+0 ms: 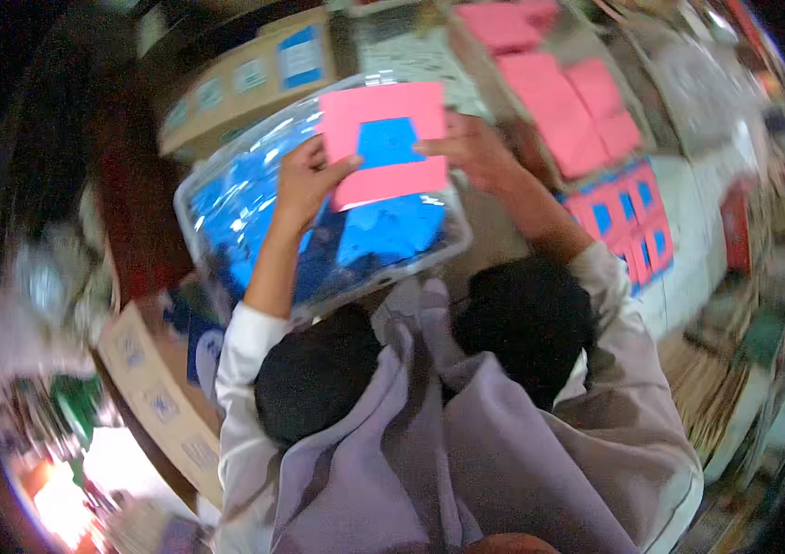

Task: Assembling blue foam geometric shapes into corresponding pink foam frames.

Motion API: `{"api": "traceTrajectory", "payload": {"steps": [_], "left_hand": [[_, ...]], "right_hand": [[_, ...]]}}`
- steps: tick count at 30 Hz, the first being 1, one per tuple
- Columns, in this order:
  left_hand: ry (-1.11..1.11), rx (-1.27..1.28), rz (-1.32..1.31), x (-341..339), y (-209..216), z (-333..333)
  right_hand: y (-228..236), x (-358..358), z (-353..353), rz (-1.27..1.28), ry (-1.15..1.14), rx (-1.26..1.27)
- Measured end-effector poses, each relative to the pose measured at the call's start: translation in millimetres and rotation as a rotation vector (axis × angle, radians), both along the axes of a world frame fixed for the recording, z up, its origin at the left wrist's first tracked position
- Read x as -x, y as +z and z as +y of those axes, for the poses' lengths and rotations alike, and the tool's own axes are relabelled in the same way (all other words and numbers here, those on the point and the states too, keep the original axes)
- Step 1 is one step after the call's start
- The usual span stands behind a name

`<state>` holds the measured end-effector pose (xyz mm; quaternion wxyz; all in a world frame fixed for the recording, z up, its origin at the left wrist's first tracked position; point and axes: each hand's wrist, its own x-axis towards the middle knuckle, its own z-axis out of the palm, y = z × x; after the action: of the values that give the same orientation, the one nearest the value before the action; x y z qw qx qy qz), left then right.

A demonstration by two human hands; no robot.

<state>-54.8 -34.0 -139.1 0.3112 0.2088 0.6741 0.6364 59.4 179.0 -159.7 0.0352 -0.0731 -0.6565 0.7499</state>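
Greyish-lilac draped cloth (503,434) nearest, filling bottom centre; two rounded black shapes (319,374) beyond it. Left hand (309,175) at near-left part of a pink sheet (383,102), thumb laid along the front face, fingers curled behind, pinching. Right hand (480,152) at the sheet's right edge, one digit reaching over the front, the rest behind; likewise gripping, almost no gap. Blue trapezoid (388,143) at the sheet's middle; cannot tell whether a separate piece or an opening. Sheet raised, roughly flat to the camera, over the right part of a whitish-rimmed bin (184,208), towards its far right corner. Blue material (388,231) in the bin, as far as its near right corner; clear glossy plastic (254,171) towards its left rim. Beyond the bin's far left edge, a cardboard box (235,83). Off its far right corner, a long carton (526,134) with pink sheets in stacks (559,102). Just beside that carton's near end, pink-and-blue sheets (628,217) in rows on a pale surface (679,277).
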Motion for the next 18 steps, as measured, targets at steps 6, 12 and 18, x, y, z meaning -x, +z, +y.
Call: {"api": "traceTrajectory", "payload": {"steps": [6,12,18], "left_hand": [[-0.216,0.005,0.09,-24.7,30.8,22.0],[-0.004,0.05,0.06,27.0,-4.2,-36.1],[0.192,0.188,0.032,42.7,-27.1,-93.3]], "right_hand": [[-10.3,-116.6,47.0,-0.139,-0.426,0.005],[-10.5,-366.7,123.6,-0.525,-1.114,-0.04],[-84.2,-505.4,155.2,-0.504,-1.308,0.109]]}}
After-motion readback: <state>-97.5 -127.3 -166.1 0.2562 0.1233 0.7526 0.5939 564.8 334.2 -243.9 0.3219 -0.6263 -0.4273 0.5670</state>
